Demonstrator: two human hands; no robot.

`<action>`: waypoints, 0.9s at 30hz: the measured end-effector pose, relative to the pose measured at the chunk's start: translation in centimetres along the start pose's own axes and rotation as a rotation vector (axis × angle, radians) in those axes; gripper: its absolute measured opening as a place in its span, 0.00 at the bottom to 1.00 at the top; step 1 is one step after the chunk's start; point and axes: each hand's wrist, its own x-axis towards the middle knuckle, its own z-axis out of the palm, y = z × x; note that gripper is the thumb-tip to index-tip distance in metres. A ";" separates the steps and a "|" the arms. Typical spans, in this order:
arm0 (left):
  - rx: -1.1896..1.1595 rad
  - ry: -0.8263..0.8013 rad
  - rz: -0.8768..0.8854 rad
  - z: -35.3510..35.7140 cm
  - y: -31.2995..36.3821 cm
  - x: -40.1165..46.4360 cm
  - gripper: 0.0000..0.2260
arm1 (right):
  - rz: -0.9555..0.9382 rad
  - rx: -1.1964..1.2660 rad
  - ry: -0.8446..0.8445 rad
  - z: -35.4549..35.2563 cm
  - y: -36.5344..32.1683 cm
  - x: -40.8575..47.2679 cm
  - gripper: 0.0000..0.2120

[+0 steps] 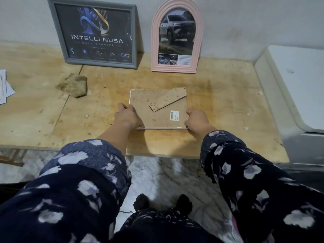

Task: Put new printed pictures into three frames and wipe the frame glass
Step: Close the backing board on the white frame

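Observation:
A white frame (158, 109) lies face down in the middle of the wooden table (219, 95), its brown backing board and folded stand upward. My left hand (127, 115) grips its left edge and my right hand (195, 119) grips its right edge near the barcode sticker. A grey frame (98, 32) with a dark logo print leans on the wall at the back left. Beside it on the right stands a pink arched frame (177, 35) holding a car picture. A crumpled brown cloth (74, 84) lies left of the white frame.
White papers (4, 86) lie at the table's far left edge. A white appliance (298, 88) stands against the table's right side. The table's front edge runs just below my forearms, with tiled floor beneath.

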 end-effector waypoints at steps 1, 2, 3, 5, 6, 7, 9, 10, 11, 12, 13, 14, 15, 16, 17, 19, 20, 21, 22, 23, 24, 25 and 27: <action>0.018 -0.004 0.007 -0.1 0.2 0.1 0.22 | -0.019 -0.060 -0.017 -0.3 0.0 -0.1 0.25; 0.064 -0.007 0.021 -0.3 0.3 0.2 0.21 | -0.044 -0.125 -0.040 -0.7 -0.1 -0.1 0.23; 0.102 -0.019 0.029 -0.4 0.5 0.1 0.21 | -0.065 -0.201 -0.069 -1.1 -0.3 -0.3 0.21; 0.134 -0.020 0.037 -0.7 0.7 0.2 0.18 | -0.078 -0.348 -0.110 -1.6 -0.7 -0.4 0.15; 0.156 -0.033 0.039 -0.8 0.9 0.2 0.16 | -0.069 -0.410 -0.113 -1.8 -0.8 -0.4 0.11; 0.182 -0.042 0.038 -0.8 0.9 0.3 0.17 | -0.059 -0.460 -0.114 -1.6 -1.0 -0.5 0.09; 0.250 -0.076 0.028 -0.9 1.0 0.5 0.23 | -0.054 -0.520 -0.108 -1.3 -1.2 -0.4 0.06; 0.276 -0.087 0.030 -1.0 1.2 0.6 0.26 | -0.063 -0.547 -0.097 -1.3 -1.3 -0.3 0.05; 0.295 -0.097 0.027 -1.0 1.3 0.6 0.29 | -0.078 -0.575 -0.078 -1.4 -1.5 -0.2 0.04; 0.320 -0.092 0.037 -1.1 1.5 0.7 0.32 | -0.097 -0.603 -0.050 -1.6 -1.7 -0.1 0.04; 0.357 -0.076 0.050 -1.2 1.8 0.7 0.33 | -0.118 -0.624 -0.019 -1.8 -1.9 0.0 0.06; 0.417 -0.054 0.075 -1.2 2.1 0.6 0.34 | -0.134 -0.634 0.010 -2.0 -2.0 0.2 0.10; 0.479 -0.044 0.116 -1.3 2.5 0.6 0.36 | -0.139 -0.630 0.028 -2.1 -2.2 0.3 0.14; 0.538 -0.061 0.172 -1.4 2.8 0.8 0.39 | -0.137 -0.618 0.036 -2.2 -2.3 0.4 0.17; 0.580 -0.097 0.226 -1.4 3.1 1.1 0.40 | -0.132 -0.602 0.030 -2.2 -2.4 0.5 0.20; 0.651 -0.181 0.282 -1.5 3.5 2.0 0.39 | -0.134 -0.563 -0.008 -2.2 -2.6 0.9 0.26; 0.685 -0.203 0.290 -1.7 3.6 2.3 0.38 | -0.142 -0.544 -0.041 -2.3 -2.6 1.1 0.30; 0.712 -0.216 0.292 -2.0 3.7 2.7 0.38 | -0.143 -0.529 -0.084 -2.3 -2.7 1.3 0.34; 0.733 -0.225 0.291 -2.2 3.8 3.0 0.39 | -0.138 -0.526 -0.133 -2.5 -2.8 1.5 0.38; 0.751 -0.234 0.284 -2.4 4.0 3.1 0.40 | -0.135 -0.536 -0.178 -2.6 -2.8 1.6 0.41; 0.767 -0.238 0.280 -2.6 4.0 3.2 0.42 | -0.140 -0.552 -0.206 -2.7 -2.8 1.7 0.43; 0.785 -0.233 0.280 -2.9 4.2 3.3 0.43 | -0.150 -0.565 -0.217 -2.8 -2.8 1.9 0.44; 0.806 -0.218 0.276 -3.0 4.2 3.4 0.44 | -0.180 -0.603 -0.216 -2.9 -2.7 2.0 0.44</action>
